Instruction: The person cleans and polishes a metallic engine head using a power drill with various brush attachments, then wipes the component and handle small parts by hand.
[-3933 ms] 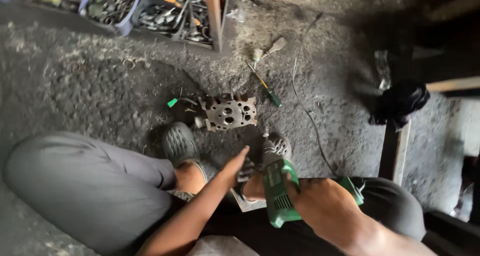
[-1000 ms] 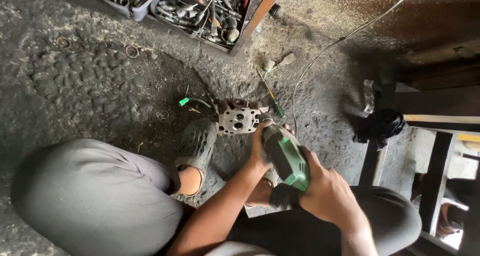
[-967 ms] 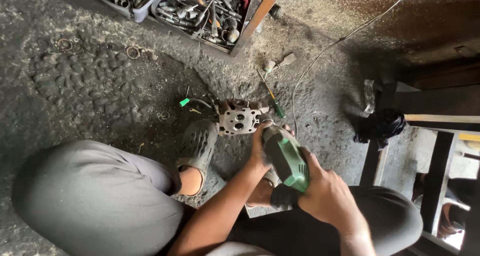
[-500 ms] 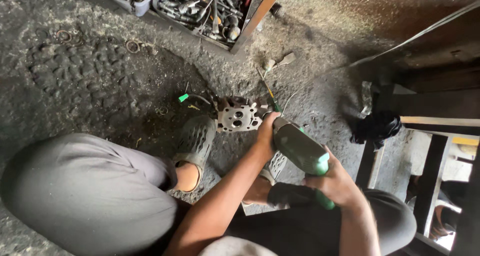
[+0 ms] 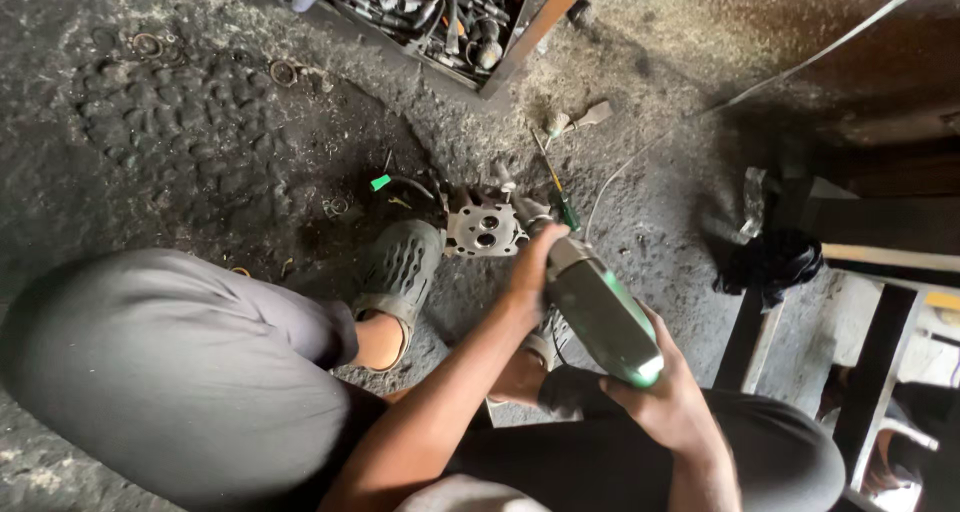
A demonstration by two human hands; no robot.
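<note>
Right hand wrapped tight round the rear of the green power tool, left hand clamped near its nose. Aimed at the metal engine part on the floor, just right of the grey clog. Tool tray far off.

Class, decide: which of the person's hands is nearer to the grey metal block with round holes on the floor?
Left. The left hand grips the green power tool at its front end, beside the grey metal block; the right hand holds the tool's rear, farther away.
</note>
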